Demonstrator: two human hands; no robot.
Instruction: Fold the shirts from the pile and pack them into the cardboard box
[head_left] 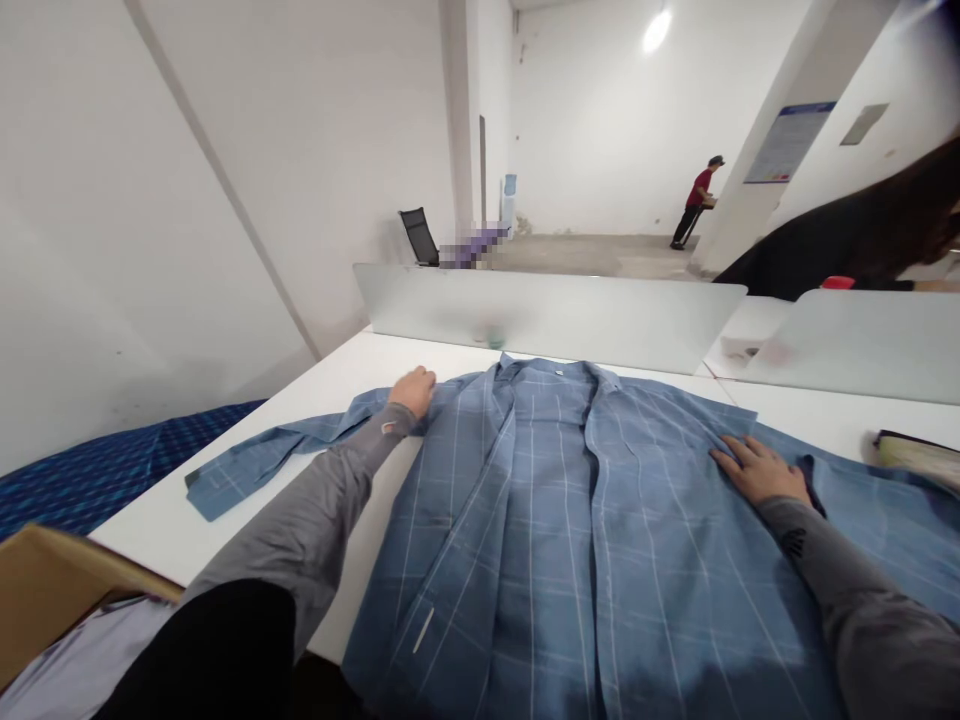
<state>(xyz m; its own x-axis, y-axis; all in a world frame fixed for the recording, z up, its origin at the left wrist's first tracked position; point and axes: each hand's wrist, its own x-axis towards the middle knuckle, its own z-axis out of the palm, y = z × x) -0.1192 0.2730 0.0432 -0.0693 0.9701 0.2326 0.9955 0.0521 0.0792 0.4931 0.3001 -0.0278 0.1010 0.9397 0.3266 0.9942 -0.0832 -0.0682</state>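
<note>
A blue shirt (551, 500) with thin white checks lies spread on the white table, its front undone and its collar towards the far edge. My left hand (414, 388) is closed on the shirt where the left-side sleeve meets the shoulder; its fingertips are partly hidden. That sleeve (277, 455) stretches out to the left over the tabletop. On the other side, my right hand (761, 468) lies flat on the shirt near the right-side armhole, fingers spread. The right-side sleeve (885, 500) runs beyond it, partly behind my forearm.
A frosted divider (547, 315) borders the far side of the white table (352, 360). At lower left stands a cardboard box (67, 570) with pale cloth inside. Dark blue patterned fabric (135, 450) lies left of the table. A person in black (832, 240) is beyond the divider.
</note>
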